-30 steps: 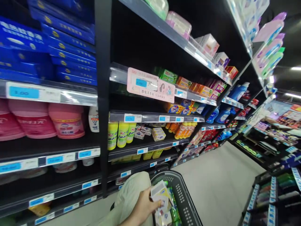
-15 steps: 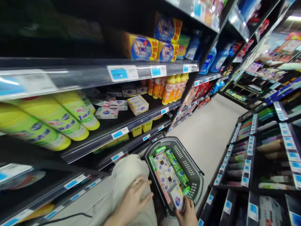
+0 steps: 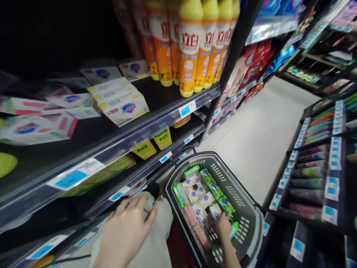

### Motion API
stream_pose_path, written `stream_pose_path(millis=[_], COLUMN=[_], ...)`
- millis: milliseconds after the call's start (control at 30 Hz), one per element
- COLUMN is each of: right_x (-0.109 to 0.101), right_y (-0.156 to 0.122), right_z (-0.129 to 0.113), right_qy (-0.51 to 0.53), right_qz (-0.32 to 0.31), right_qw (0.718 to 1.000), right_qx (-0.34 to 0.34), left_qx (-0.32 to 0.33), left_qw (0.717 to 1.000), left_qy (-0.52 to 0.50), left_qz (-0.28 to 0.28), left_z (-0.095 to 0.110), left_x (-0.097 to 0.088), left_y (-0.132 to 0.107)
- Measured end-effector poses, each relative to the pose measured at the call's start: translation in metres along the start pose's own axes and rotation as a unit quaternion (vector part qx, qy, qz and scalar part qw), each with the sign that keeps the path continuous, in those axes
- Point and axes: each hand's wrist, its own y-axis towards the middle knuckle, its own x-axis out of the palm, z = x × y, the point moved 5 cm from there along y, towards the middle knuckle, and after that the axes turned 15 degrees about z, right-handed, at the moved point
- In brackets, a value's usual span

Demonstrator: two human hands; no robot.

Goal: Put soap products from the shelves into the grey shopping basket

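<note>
Centrally in the head view, a grey perforated plastic basket (image 3: 241, 206) contains small white-and-yellow cardboard boxes (image 3: 206, 200) between green-wrapped packs (image 3: 216, 190) and pink boxes (image 3: 201, 235). The right hand (image 3: 223, 225) contacts the nearest white-and-yellow box; finger closure cannot be determined. The left hand (image 3: 125, 230), fingers loosely extended, overlies a pale trouser leg (image 3: 156, 238).
</note>
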Motion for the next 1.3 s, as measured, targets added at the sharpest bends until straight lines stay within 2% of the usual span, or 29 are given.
stream_pose_path(millis=[167, 300, 500, 833, 1033, 1133, 1200, 1300], right_x=[0.026, 0.034, 0.036, 0.045, 0.042, 0.036, 0.022, -0.01], right_y=[0.018, 0.018, 0.008, 0.011, 0.011, 0.009, 0.01, 0.026], right_z=[-0.004, -0.005, -0.004, 0.002, -0.002, -0.007, -0.009, -0.008], right_qy=[-0.078, -0.088, -0.057, -0.042, -0.033, -0.041, -0.049, -0.044], right_qz=[0.046, 0.061, 0.083, 0.094, 0.104, 0.083, 0.093, 0.187], right_qw=[0.994, 0.993, 0.995, 0.994, 0.993, 0.995, 0.994, 0.981], right_qx=[-0.057, -0.055, -0.019, -0.034, -0.036, -0.022, 0.002, 0.008], left_qx=[0.042, 0.057, 0.072, 0.069, 0.065, 0.064, 0.069, 0.087], left_qw=[0.994, 0.984, 0.983, 0.978, 0.982, 0.982, 0.98, 0.975], left_qy=[-0.044, -0.047, -0.035, -0.027, -0.036, -0.046, -0.047, -0.038], left_qz=[0.094, 0.16, 0.163, 0.193, 0.173, 0.173, 0.18, 0.199], left_z=[-0.004, -0.001, 0.001, 0.002, 0.002, 0.001, 0.002, 0.004], left_x=[0.003, -0.002, -0.004, -0.008, -0.005, -0.005, -0.006, -0.009], left_y=[0.0, 0.0, -0.001, 0.001, 0.001, 0.0, 0.0, 0.0])
